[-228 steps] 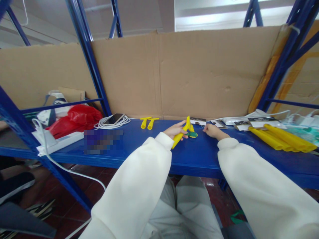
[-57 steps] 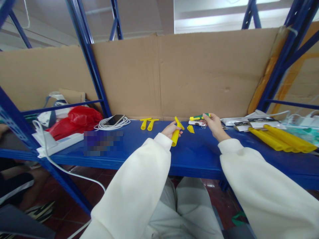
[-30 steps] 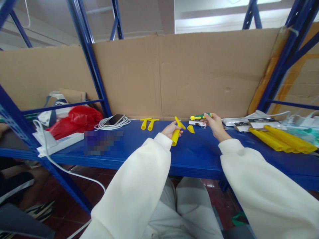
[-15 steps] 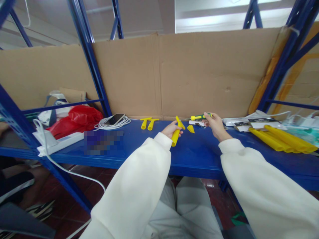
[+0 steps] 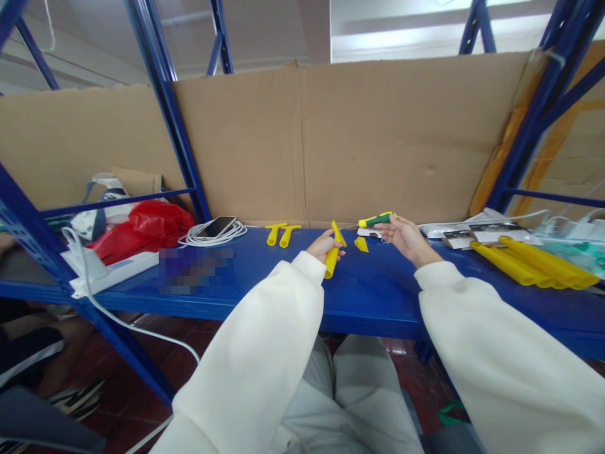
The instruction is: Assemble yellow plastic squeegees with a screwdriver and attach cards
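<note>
My left hand [image 5: 323, 246] is wrapped round a yellow T-shaped plastic piece [image 5: 332, 258], its tube end tilted toward me. My right hand [image 5: 407, 238] grips the end of a screwdriver [image 5: 375, 220] with a yellow and green handle; thumb and forefinger pinch it while the other fingers are loosened. The thin shaft points left to the top of the T-shaped piece, and I cannot tell how far its tip goes in. Between the hands a small yellow pointed piece [image 5: 362, 244] lies on the blue shelf [image 5: 373, 296]. A white and black card [image 5: 368, 232] is partly behind the screwdriver.
Two more yellow T-shaped pieces [image 5: 284, 236] lie left of my left hand. Farther left are a phone [image 5: 217, 227] on a coiled white cable [image 5: 191, 238], a power strip [image 5: 125, 270] and a red bag [image 5: 151, 224]. Yellow tubes [image 5: 534, 265] lie at right; cardboard [image 5: 378, 139] closes the back.
The screwdriver's handle has turned, showing more green. My right hand's fingers have loosened and spread, sitting farther back at the handle's end. My left hand stays nearly still.
</note>
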Available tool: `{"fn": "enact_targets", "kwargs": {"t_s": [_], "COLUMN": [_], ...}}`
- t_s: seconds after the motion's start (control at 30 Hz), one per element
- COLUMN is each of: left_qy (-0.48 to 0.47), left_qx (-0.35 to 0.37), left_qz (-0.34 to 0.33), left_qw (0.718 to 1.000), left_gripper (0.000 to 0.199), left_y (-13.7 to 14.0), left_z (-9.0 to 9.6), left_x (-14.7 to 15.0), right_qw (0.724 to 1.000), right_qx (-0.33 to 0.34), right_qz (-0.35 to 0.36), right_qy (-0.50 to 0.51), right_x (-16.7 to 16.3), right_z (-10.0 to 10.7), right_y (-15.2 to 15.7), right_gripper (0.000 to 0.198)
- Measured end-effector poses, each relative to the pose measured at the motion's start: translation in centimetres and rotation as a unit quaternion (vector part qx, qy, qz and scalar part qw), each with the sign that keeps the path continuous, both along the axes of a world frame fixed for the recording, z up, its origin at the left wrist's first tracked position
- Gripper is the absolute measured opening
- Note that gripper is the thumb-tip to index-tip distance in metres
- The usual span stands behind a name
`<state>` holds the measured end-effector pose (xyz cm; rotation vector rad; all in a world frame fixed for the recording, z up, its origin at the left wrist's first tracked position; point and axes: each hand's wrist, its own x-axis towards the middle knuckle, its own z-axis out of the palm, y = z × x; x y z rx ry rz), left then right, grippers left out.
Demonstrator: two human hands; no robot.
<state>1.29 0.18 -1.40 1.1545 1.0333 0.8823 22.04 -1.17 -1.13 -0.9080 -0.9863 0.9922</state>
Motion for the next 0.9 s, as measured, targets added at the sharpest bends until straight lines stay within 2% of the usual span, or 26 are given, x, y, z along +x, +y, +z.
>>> {"fn": "enact_targets", "kwargs": {"t_s": [0.17, 0.37, 0.53, 0.67, 0.8, 0.9], "left_qy": [-0.005, -0.007, 0.004, 0.016, 0.013, 0.01], "left_qx": [0.003, 0.013, 0.022, 0.025, 0.031, 0.023], "left_qz": [0.004, -0.022, -0.011, 0.01, 0.027, 0.04], "left_qw": [1.0, 1.0, 1.0, 1.0, 0.999, 0.999], "left_gripper": [0.082, 0.081, 0.082, 0.081, 0.082, 0.081], "left_y": [0.26, 0.61, 0.39, 0.3, 0.44, 0.62], "left_z": [-0.25, -0.48, -0.45, -0.51, -0.61, -0.69], "left_x": [-0.02, -0.07, -0.04, 0.03, -0.01, -0.07], "right_qw": [0.999, 0.999, 0.997, 0.999, 0.999, 0.998], "right_qx": [-0.004, -0.023, -0.042, -0.025, -0.02, -0.032], "right_qz": [-0.026, -0.04, -0.064, -0.021, 0.035, 0.046], "right_qy": [-0.026, 0.003, 0.012, 0.019, 0.014, 0.01], "right_x": [0.56, 0.46, 0.0, 0.27, 0.43, 0.32], "right_z": [-0.54, -0.39, -0.16, -0.08, -0.01, -0.13], "right_y": [0.54, 0.6, -0.05, -0.03, -0.1, -0.2], "right_gripper": [0.029, 0.026, 0.034, 0.038, 0.027, 0.024]}}
